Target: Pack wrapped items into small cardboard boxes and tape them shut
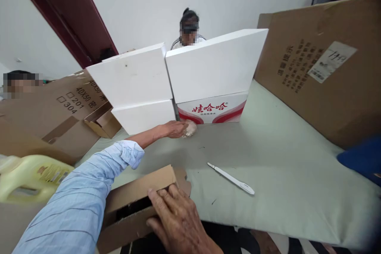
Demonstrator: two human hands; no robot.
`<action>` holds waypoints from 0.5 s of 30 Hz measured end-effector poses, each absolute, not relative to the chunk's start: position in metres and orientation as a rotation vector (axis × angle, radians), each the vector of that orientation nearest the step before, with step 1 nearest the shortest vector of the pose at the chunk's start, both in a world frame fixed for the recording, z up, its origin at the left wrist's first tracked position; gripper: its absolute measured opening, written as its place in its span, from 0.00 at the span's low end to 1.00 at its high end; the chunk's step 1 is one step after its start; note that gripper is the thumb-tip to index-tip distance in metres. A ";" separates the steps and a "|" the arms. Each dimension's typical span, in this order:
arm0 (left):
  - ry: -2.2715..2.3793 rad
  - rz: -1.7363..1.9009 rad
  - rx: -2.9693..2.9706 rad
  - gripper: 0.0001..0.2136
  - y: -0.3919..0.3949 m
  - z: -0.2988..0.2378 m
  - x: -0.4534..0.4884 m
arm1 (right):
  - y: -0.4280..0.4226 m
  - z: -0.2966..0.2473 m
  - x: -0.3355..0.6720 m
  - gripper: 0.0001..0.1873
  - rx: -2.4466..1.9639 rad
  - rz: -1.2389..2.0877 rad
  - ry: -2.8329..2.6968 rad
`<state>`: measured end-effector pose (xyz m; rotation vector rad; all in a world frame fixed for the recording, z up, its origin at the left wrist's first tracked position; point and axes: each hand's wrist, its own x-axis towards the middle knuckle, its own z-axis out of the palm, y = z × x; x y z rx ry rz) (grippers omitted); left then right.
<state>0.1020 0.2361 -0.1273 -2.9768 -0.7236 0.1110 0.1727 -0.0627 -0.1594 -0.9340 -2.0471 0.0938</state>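
"At the foot of the white boxes (133, 75), what is the left hand (174, 129) doing?"

"It reaches far forward, its grip curled against a small pale wrapped lump (190, 128). The fingers touch the lump, but I cannot tell whether they have closed round it. The lump lies on the pale green tabletop (268, 154), just in front of a box with red lettering (212, 111)."

"And the right hand (175, 218)?"

"Close to the body, its grip is open. The fingers lie flat and spread on the top edge of a small cardboard box (137, 190) and hold nothing."

"What lies around them?"

"A slim white knife (232, 178) rests on the tabletop, between the two hands and to their right, apart from both. A yellow jug (32, 176) sits at the far left, and a large brown carton (327, 67) stands along the right."
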 end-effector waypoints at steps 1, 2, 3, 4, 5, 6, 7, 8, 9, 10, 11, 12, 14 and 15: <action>-0.744 0.089 -2.980 0.16 0.231 -0.112 0.099 | -0.063 -0.156 0.175 0.31 -0.950 0.119 -2.068; -0.771 0.062 -2.977 0.16 0.224 -0.096 0.095 | -0.063 -0.154 0.177 0.32 -0.965 0.137 -2.081; -0.796 0.020 -2.973 0.17 0.215 -0.079 0.088 | -0.062 -0.152 0.179 0.33 -0.973 0.146 -2.086; -0.815 -0.040 -2.971 0.18 0.204 -0.063 0.078 | -0.061 -0.151 0.181 0.33 -0.973 0.145 -2.084; -0.831 -0.124 -2.972 0.18 0.191 -0.048 0.066 | -0.059 -0.150 0.183 0.34 -0.970 0.137 -2.082; -0.837 -0.249 -2.984 0.18 0.174 -0.035 0.051 | -0.056 -0.150 0.186 0.34 -0.964 0.123 -2.079; -0.842 -0.373 -2.997 0.17 0.156 -0.024 0.034 | -0.053 -0.150 0.188 0.34 -0.962 0.111 -2.077; -0.864 -0.490 -3.000 0.15 0.135 -0.015 0.017 | -0.050 -0.150 0.191 0.33 -0.965 0.101 -2.076; -0.893 -0.582 -3.005 0.13 0.113 -0.009 -0.002 | -0.046 -0.149 0.194 0.32 -0.972 0.092 -2.073; -0.943 -0.648 -3.011 0.11 0.090 -0.005 -0.020 | -0.043 -0.148 0.198 0.30 -0.981 0.086 -2.068; -0.995 -0.708 -3.023 0.09 0.068 -0.004 -0.038 | -0.039 -0.146 0.201 0.29 -0.986 0.079 -2.060; -1.068 -0.775 -3.032 0.08 0.047 -0.004 -0.054 | -0.036 -0.144 0.204 0.28 -0.988 0.074 -2.053; -1.208 -0.831 -3.075 0.08 0.011 -0.012 -0.079 | -0.030 -0.139 0.210 0.26 -1.006 0.077 -2.047; -1.282 -0.819 -3.099 0.09 -0.003 -0.018 -0.087 | -0.026 -0.136 0.212 0.25 -1.021 0.088 -2.049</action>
